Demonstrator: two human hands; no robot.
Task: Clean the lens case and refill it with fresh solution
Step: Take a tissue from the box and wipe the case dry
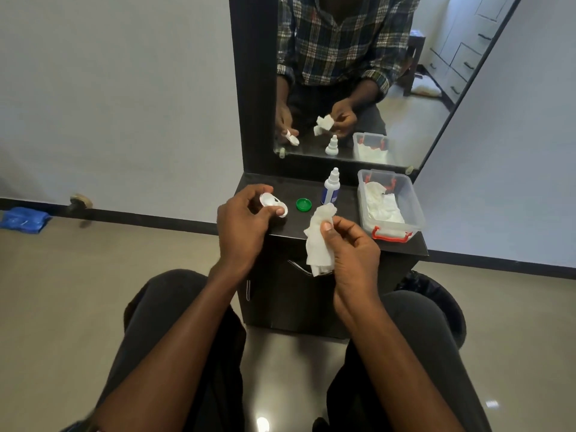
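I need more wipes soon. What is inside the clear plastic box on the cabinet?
The clear plastic box holds crumpled white tissues. Whatever lies beneath them is covered.

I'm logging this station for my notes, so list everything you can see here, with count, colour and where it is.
lens case: one, white, held in left hand over the cabinet top
tissue: one, white, crumpled in right hand
cap: one, green, on cabinet top
solution bottle: one, white and blue, upright by the mirror
plastic box: one, clear with red clips, holds white tissues
cabinet: one, black
mirror: one, dark frame, behind cabinet
cloth: one, blue, on floor
left hand: grips lens case
right hand: pinches tissue
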